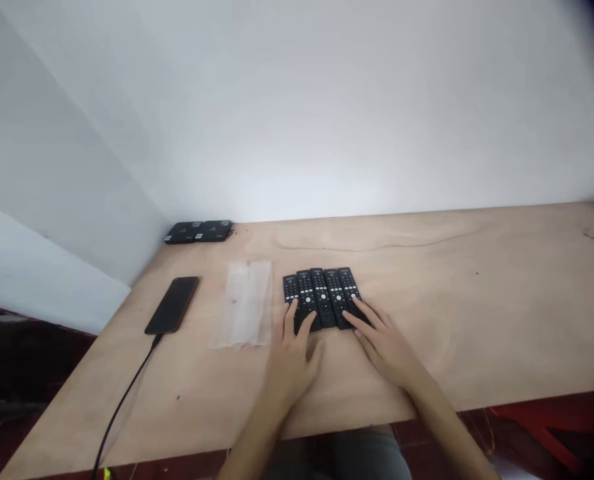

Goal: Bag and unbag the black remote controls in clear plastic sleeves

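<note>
Several black remote controls [323,298] lie side by side in a row on the wooden table, keys facing up. My left hand [291,353] rests its spread fingers on the lower left end of the row, covering parts of the leftmost remotes. At the right end, my right hand [384,337] lies with fingers apart on the rightmost remotes. Neither hand is wrapped round anything. To the left of the row is a flat translucent plastic sleeve [247,303], apart from my left hand.
A smartphone [173,305] with a black cable [127,393] plugged in lies on the left of the table [477,313]. Two flat black boxes [214,231] sit at the back left corner by the white wall. A red chair [551,420] stands below the right front edge.
</note>
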`<state>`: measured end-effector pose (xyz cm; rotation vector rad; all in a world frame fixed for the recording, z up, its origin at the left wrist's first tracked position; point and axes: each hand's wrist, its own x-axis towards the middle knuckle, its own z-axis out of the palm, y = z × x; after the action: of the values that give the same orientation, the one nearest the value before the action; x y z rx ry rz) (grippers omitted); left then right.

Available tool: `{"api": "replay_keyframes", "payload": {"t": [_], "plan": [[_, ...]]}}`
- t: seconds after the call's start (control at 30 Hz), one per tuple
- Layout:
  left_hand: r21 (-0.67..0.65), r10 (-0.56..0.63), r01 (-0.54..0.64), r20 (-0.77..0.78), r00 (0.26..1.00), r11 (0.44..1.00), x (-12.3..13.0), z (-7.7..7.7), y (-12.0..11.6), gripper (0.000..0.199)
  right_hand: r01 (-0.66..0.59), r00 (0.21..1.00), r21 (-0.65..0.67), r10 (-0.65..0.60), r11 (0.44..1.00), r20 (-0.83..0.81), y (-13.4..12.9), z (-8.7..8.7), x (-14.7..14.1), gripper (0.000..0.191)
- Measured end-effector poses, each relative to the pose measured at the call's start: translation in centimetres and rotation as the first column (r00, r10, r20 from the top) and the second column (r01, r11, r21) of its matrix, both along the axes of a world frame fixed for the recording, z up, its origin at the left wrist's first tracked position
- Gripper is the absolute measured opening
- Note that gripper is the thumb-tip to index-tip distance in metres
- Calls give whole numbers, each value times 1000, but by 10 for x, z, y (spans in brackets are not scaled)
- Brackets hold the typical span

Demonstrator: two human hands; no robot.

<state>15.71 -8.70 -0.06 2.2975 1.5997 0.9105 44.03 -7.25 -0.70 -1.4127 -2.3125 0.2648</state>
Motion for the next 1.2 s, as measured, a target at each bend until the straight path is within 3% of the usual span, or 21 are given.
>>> {"api": "replay_keyframes", "payload": {"t": [0.2,0.37,0.57,1.0,1.13,1.2], "plan": [[-28,97,-95,61,993,995,-2,-3,4,48,65,998,36,-65,997,15,0,-8,-5,51],[-33,65,-65,8,998,997,-8,-10,7,52,-2,999,92,-3,996,49,-1,-13,-6,61],[-67,35,-38,-46,998,997,-11,-7,7,57,-50,998,71,46,996,53,-2,-15,-8,64],[-82,73,-65,93,993,994,-14,-7,16,71,-47,999,77,47,996,-9,-3,-14,-9,67],[-24,107,-104,142,984,994,-14,-2,21,63,-15,998,94,20,995,-52,-4,-8,-9,62],[26,144,-150,166,976,988,-14,0,22,56,21,994,80,-12,997,-112,-5,-3,-7,46]]}}
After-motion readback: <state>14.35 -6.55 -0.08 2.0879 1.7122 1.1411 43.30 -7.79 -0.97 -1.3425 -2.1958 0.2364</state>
